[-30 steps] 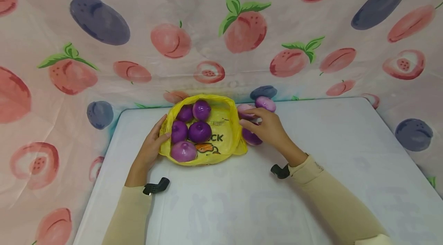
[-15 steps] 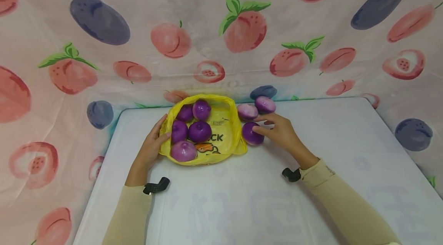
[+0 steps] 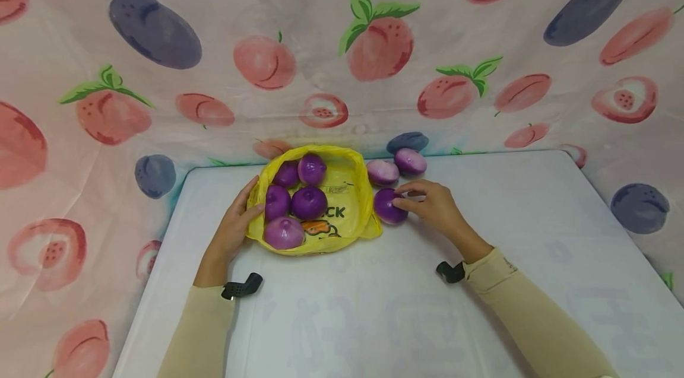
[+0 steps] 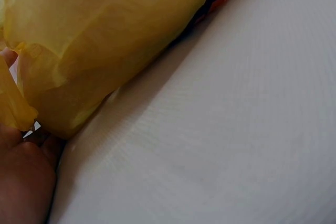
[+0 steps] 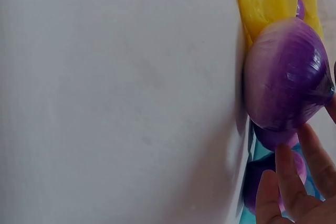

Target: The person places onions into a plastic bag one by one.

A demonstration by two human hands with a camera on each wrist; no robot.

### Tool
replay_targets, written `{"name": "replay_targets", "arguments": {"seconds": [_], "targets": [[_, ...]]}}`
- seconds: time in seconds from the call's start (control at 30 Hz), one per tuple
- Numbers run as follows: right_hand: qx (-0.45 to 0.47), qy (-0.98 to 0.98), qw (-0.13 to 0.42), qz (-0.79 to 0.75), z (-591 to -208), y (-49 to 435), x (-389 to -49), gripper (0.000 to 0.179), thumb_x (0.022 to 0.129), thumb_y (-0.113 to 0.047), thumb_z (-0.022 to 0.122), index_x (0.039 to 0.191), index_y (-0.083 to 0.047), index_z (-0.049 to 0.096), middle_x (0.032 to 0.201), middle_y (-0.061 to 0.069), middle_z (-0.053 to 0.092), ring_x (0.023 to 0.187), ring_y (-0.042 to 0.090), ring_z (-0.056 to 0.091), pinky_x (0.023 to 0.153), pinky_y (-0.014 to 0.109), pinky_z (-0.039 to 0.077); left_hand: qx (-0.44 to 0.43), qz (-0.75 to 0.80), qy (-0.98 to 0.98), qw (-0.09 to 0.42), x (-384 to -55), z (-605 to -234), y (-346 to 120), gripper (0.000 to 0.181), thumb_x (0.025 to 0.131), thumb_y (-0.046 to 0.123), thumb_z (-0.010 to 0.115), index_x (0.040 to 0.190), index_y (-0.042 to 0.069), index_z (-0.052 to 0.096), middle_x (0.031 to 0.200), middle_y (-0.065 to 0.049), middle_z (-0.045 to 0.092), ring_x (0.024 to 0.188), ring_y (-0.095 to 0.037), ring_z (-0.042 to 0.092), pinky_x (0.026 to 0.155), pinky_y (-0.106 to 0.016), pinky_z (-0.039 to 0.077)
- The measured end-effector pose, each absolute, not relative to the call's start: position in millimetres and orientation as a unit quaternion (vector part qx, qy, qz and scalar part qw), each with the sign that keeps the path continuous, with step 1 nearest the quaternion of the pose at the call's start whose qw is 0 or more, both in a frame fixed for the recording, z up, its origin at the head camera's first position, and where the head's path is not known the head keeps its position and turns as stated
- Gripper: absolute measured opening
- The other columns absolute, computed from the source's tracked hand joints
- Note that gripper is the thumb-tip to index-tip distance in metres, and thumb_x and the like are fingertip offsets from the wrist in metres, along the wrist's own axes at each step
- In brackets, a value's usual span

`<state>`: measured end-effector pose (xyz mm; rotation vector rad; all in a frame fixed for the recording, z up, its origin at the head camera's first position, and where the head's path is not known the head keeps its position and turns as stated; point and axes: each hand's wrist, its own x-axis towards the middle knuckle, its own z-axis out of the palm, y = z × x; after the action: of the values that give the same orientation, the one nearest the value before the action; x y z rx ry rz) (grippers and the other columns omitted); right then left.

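Yellow bag [image 3: 344, 179] sits on white table [image 3: 347, 318], mouth wide, five onions [image 3: 309, 203] inside. Left hand [image 3: 235, 226] pinches bag's left rim, thumb at edge; I judge this steadies wall. Right hand [image 3: 435, 209]: thumb and fingers parted, tips touching darker onion [image 3: 386, 212] beside bag; I cannot tell whether gripped. Two paler onions [image 3: 382, 172] lie behind, apparently placed for short reach.
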<state>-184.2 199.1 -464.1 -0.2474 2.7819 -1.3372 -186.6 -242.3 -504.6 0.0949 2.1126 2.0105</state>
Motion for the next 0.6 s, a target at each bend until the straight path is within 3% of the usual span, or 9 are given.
{"name": "replay_targets", "arguments": {"seconds": [0.27,0.6], "targets": [[-0.078,0.896,0.053,-0.434,-469.1,196.4,-184.5,0.045,0.084,-0.04,0.084,0.124,-0.02,0.075,0.129,0.008,0.071,0.109,0.032,0.072,0.08,0.038,0.062,0.029,0.682,0.722,0.115,-186.9,-504.2,-242.2,0.067,0.105,0.027,0.057,0.162,0.038,0.024,0.171,0.004,0.019,0.154,-0.022,0.024,0.103,-0.008,0.041],[-0.084,0.9,0.096,-0.416,-470.7,190.7,-185.8,0.057,0.086,-0.043,0.081,0.137,-0.023,0.066,0.138,0.014,0.065,0.114,0.034,0.068,0.079,0.035,0.061,0.028,0.679,0.724,0.116,-186.5,-503.2,-242.3,0.067,0.105,0.028,0.057,0.162,0.038,0.024,0.171,0.004,0.018,0.155,-0.022,0.023,0.104,-0.008,0.04]]}}
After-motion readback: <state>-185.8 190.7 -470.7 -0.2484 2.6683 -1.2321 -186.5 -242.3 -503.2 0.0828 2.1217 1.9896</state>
